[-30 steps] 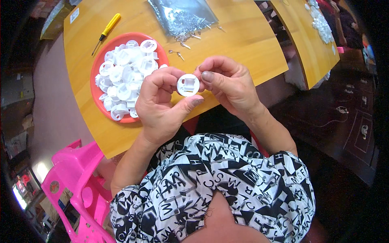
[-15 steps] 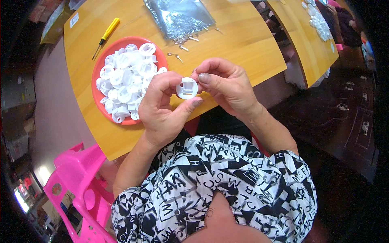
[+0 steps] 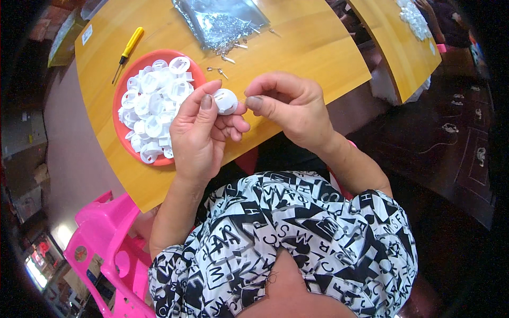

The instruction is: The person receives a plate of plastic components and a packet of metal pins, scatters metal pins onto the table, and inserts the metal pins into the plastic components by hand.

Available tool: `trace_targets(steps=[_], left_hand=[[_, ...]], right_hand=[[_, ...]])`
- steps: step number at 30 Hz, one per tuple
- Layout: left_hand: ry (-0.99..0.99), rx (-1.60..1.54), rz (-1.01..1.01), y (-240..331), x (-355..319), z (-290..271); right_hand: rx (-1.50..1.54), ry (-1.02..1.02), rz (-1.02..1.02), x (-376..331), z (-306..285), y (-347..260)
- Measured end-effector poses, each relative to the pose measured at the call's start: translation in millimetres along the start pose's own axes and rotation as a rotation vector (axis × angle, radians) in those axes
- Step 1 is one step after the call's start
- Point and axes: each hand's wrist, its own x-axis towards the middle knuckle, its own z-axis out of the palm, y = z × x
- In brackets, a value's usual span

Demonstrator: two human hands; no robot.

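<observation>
Here's the small white round plastic part (image 3: 225, 102), up above the near edge of the worktop, its flat slotted face turned upward and tilted. The left hand (image 3: 199, 124) has it: thumb bent over near its left edge, fingers closed behind and beneath, a snug grip. And the right hand (image 3: 299, 111), just beside it, thumb and forefinger pinched together at the part's right edge! A faint thin line shows in the gap there, too fine to tell what it is or whether those fingers hold it.

Left of the hands, a round orange-red plastic plate (image 3: 199, 74) carries a heap of similar white plastic pieces (image 3: 154, 106). Beyond it lies a yellow-handled screwdriver (image 3: 130, 47), shaft toward the plate. Farther up, a clear plastic bag (image 3: 220, 21), small metal pins (image 3: 225, 59) spilling at its near edge, all on the yellow-brown wooden worktop (image 3: 297, 47).

Over on the right, a second wooden table (image 3: 392, 42) bears another white pile (image 3: 414, 21); lower left, a bright pink plastic chair (image 3: 106, 228).
</observation>
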Motion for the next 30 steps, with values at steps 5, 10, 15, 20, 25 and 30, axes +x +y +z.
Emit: trace_targets(steps=[5, 10, 15, 20, 25, 30], left_hand=[[0.008, 0.009, -0.017, -0.5, -0.7, -0.3], [0.007, 0.024, -0.019, -0.5, -0.3, 0.2], [-0.028, 0.005, -0.061, 0.4, 0.4, 0.8], [-0.003, 0.007, -0.066, -2.0, -0.6, 4.4], [-0.015, -0.007, -0.079, -1.2, 0.8, 1.5], [-0.086, 0.067, -0.038, 0.2, -0.2, 0.6]], right_hand=[[-0.173, -0.012, -0.1, -1.7, -1.7, 2.7], [-0.199, -0.013, -0.089, -1.7, -2.7, 2.6], [-0.209, -0.012, -0.101, -1.5, -3.2, -1.4], [-0.274, -0.063, -0.292, -0.1, -7.7, 0.7], [-0.366, -0.069, -0.37, 1.0, -5.6, -0.9], [-0.424, -0.064, -0.368, 1.3, -6.3, -2.6]])
